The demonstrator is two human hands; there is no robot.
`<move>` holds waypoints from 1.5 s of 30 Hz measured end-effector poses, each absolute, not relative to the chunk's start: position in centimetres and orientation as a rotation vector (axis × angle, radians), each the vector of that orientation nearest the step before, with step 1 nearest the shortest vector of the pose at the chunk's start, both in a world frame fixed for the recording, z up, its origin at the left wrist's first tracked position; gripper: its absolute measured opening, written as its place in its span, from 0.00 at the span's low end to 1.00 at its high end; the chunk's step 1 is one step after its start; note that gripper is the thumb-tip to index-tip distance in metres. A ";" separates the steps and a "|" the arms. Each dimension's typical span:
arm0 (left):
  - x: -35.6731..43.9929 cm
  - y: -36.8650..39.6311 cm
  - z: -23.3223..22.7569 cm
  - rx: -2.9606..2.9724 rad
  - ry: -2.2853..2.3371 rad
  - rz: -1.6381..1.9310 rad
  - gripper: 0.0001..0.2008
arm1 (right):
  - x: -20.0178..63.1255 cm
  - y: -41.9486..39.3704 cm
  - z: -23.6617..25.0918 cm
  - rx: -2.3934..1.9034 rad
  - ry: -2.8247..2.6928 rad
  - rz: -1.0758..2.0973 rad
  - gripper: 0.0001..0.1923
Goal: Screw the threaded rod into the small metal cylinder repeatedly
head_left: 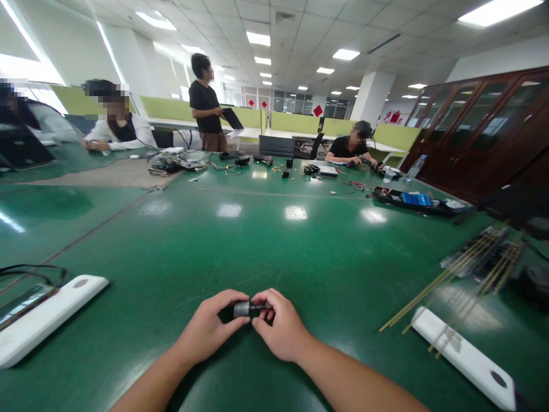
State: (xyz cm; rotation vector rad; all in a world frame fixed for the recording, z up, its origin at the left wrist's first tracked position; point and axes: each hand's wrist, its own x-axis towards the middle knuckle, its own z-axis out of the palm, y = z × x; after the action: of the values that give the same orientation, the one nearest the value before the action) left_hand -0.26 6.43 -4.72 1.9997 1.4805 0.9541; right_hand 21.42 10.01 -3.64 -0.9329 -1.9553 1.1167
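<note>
Just above the table in front of me is a small metal cylinder (241, 309), grey and wide at its left end, with a narrower black part on its right. My left hand (213, 320) closes around the grey end, thumb below and index finger above. The fingers of my right hand (283, 327) pinch the black end, hiding its tip. The thing lies about level between both hands, and its exact kind cannot be made out. Under them stretches the green tabletop (253, 252).
A white bar-shaped device (64, 312) lies left, another white bar (465, 357) right, beneath thin brass-coloured rods (454, 274). Farther back are a black tray (398, 199) with blue items, a bottle (416, 167) and electronic parts (171, 160). A standing person (206, 109) and several seated people surround the table.
</note>
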 end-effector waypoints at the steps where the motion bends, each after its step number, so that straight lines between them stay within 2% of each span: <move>1: -0.1 6.4 -4.5 2.000 1.458 0.951 0.15 | 21.4 10.0 -3.5 -0.939 -1.962 1.102 0.16; 7: 0.3 6.3 -3.8 1.993 1.412 0.960 0.12 | 21.3 10.2 -3.5 -0.970 -1.913 1.150 0.11; 18: 0.2 6.1 -4.0 2.009 1.433 0.985 0.12 | 21.1 10.4 -4.2 -0.991 -1.830 1.264 0.10; 45: -0.4 6.0 -4.2 2.042 1.487 1.017 0.14 | 21.4 10.5 -4.7 -1.002 -1.813 1.306 0.08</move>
State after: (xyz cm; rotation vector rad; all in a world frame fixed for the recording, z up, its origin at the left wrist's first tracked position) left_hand -0.37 6.01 -4.19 2.0419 1.4865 1.0167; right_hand 21.40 10.52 -4.67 -1.0015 -1.8130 1.3057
